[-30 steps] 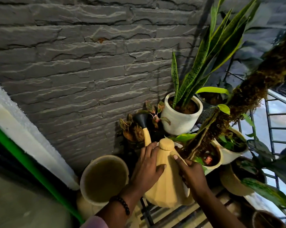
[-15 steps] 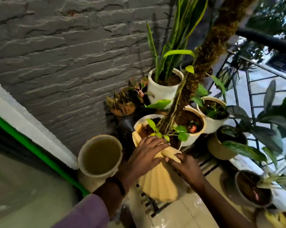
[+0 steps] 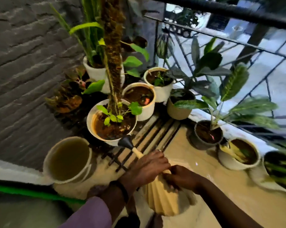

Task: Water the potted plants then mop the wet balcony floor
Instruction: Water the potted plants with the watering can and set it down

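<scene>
Balcony corner: grey ridged stone wall on the left, black metal railing on the right, pale glossy tiled floor, slatted rack under the pots. Bucket of murky water stands by the wall. Watering can: cream, pleated body, black rose just at the rim of the moss-pole pot. Left hand closed over the can's top; right hand gripping its side.

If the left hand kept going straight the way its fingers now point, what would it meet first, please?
Probably the white pot with the moss pole: the left hand, on the watering can, points up-left along the spout toward that pot's near rim, though depth is unclear.
</scene>
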Action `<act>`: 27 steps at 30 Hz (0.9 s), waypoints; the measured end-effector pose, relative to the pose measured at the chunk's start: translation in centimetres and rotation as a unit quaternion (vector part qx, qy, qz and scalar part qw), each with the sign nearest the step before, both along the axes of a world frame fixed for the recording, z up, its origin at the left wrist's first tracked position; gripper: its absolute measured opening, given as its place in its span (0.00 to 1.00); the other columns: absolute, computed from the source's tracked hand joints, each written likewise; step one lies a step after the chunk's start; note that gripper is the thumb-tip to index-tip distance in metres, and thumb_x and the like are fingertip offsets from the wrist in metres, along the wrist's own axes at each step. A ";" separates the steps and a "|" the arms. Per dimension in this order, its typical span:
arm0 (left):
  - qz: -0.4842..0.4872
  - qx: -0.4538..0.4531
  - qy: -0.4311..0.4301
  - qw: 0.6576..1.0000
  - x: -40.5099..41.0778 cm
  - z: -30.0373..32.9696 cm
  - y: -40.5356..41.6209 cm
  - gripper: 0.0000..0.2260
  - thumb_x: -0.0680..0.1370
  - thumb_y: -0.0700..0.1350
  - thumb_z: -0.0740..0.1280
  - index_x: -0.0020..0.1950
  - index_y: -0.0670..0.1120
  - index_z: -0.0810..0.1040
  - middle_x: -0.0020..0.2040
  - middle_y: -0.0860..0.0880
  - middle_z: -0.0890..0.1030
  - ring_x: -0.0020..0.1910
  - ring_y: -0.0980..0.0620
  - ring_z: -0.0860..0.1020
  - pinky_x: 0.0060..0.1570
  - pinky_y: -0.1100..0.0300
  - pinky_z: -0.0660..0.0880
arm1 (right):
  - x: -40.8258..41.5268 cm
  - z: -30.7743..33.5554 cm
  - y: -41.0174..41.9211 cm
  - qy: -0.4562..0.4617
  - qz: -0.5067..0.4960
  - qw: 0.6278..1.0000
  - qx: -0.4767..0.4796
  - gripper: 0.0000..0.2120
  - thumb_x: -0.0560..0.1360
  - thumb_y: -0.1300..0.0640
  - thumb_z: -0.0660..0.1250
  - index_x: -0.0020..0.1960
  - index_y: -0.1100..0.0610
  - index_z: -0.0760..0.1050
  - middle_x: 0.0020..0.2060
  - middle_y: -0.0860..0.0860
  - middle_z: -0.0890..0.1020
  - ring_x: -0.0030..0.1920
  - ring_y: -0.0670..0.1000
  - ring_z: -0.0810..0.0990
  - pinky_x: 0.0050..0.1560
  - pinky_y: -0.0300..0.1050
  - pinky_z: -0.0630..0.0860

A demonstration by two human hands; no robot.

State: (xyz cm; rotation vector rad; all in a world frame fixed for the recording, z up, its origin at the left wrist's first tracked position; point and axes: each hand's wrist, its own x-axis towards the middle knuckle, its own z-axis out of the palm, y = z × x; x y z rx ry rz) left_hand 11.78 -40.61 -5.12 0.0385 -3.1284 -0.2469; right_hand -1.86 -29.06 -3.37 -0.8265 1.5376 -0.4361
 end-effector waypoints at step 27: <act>-0.338 0.071 -0.004 0.939 -16.1 -4.1 12.9 0.12 0.69 0.47 0.75 0.52 0.52 0.82 0.51 0.50 0.79 0.50 0.49 0.77 0.48 0.55 0.75 | -0.7 -4.1 19.3 -0.015 -0.546 0.837 0.026 0.16 0.80 0.48 0.63 0.55 0.60 0.76 0.42 0.53 0.78 0.42 0.50 0.74 0.41 0.43 0.71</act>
